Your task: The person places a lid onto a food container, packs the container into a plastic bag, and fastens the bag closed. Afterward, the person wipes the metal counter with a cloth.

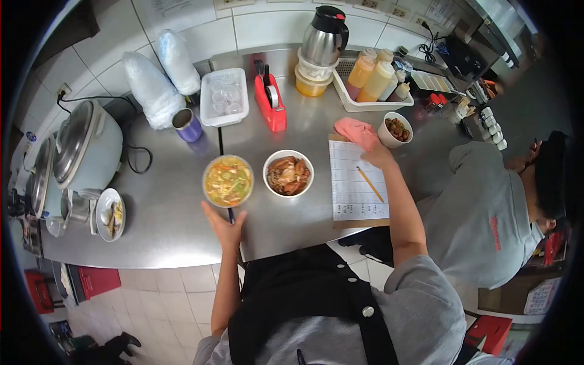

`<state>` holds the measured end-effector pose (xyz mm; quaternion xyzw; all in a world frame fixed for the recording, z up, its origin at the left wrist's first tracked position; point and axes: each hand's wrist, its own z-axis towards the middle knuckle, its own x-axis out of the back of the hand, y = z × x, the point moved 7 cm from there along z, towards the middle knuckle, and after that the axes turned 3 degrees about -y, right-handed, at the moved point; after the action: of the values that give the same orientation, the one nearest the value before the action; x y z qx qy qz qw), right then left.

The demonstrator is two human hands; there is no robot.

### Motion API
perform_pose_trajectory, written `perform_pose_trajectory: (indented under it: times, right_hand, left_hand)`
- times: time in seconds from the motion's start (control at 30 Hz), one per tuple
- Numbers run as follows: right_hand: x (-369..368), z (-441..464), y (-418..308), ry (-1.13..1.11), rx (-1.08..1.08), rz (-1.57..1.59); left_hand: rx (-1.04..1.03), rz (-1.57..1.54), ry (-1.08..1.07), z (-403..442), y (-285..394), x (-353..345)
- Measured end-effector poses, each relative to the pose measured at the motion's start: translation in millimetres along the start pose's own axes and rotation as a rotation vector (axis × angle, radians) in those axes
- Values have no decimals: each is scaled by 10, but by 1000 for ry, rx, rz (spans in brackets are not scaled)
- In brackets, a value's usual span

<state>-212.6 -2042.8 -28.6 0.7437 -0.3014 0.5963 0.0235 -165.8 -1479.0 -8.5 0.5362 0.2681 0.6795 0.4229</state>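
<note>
My left hand [225, 228] is at the near edge of a round bowl of soup with vegetables [228, 181], its thumb and fingers spread apart. To the right of that bowl stands a white bowl of browned meat [288, 174]. My right hand [378, 157] is at a pink cloth [357, 132] at the top of a clipboard with a printed sheet [350, 204]; its fingers are bent and partly hidden, apparently touching the cloth. A yellow pencil [370, 184] lies on the sheet. Just beyond my right hand is a white cup of dark food pieces [395, 130].
Along the back stand a red tape dispenser [270, 103], a white basket of small cups [224, 97], a steel jug [325, 38] and a tray of sauce bottles [374, 105]. Cookers [91, 149] and a small dish [110, 214] are left. A person [496, 213] is at the right.
</note>
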Motion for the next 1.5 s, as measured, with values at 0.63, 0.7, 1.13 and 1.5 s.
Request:
perform_pose_trajectory:
  times: [0.63,0.7,1.13,1.5]
  right_hand:
    - [-302,-1388,-50,33,-205,-22]
    - [-327,-1400,-4,14,-183,-26]
    - [261,-1830,356,-61,-240,98]
    - [2234,-3667,-1055,654,233,162]
  left_hand:
    - [823,-559,-940,-1576,1418,-2227]
    - [762,-561,-911,-1684,1258,-2348]
    - [586,-1054,-1077,-1868,2724,-2388]
    - [40,-1036,-1109,-533,4960,-1134]
